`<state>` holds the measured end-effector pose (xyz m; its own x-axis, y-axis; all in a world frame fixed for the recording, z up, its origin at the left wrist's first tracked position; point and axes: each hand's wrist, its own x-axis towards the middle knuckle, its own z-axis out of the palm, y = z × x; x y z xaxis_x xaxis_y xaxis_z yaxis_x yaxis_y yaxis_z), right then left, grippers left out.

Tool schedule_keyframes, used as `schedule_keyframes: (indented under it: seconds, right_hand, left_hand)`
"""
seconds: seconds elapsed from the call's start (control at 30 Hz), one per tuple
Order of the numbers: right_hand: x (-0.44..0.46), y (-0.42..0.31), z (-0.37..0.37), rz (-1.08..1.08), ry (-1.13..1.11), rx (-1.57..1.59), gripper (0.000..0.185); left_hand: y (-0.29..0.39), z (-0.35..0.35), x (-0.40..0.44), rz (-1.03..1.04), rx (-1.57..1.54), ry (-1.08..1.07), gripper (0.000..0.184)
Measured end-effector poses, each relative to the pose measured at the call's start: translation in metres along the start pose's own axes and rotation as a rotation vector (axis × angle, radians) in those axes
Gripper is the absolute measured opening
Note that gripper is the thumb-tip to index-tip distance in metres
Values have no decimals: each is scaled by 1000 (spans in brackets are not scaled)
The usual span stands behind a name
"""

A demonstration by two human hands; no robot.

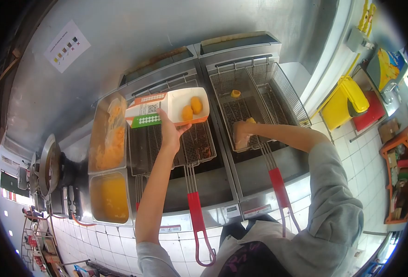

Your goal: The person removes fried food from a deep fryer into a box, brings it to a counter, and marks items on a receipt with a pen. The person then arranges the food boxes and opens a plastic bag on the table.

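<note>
My left hand point(170, 131) holds up an open cardboard box point(174, 99) by its near side, above the left fryer baskets. Inside the box's white tray lie two orange-brown fried pieces point(196, 105). My right hand point(243, 134) reaches down into the right wire basket point(234, 108), its fingers closed around a yellow piece point(250, 120) that shows beside them. Another yellow piece point(235, 93) rests on the mesh farther back in that basket.
Red-handled basket grips point(195, 211) stick out toward me. At the left stand a metal pan with orange crumbs point(111, 147) and one with yellow liquid point(109, 196). A yellow bin point(345, 104) and an orange shelf point(400, 175) are at the right.
</note>
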<state>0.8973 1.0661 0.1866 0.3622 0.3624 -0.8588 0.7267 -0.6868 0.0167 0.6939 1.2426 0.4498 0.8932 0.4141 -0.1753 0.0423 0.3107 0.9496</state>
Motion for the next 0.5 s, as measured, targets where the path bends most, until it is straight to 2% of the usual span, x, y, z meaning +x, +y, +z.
schedule_keyframes:
  seconds: [0.1,0.17,0.2,0.27,0.3,0.37,0.5]
  right_hand:
    - [-187,-23,-31,10,535,73,58]
    - [-151,-1,-36,131,1012,319,57]
    - [-145,13,-43,131,1013,317,57]
    - [-140,32,-53,-26,1146,331,63]
    - [-148,30,-53,-27,1147,330,63]
    - [-163,26,-50,-108,818,-26,60]
    - [-165,-9,-22,-30,669,92,55]
  left_hand:
    - [-1,-2,-4,17,9,-3,78]
    - [1,0,-6,33,2,-14,77]
    - [3,1,-6,41,2,-12,77]
    - [4,2,-6,49,3,-8,77]
    - [5,3,-5,42,-4,-7,77]
    - [5,4,-6,38,-12,-5,77]
    - [9,7,-9,44,5,-20,77]
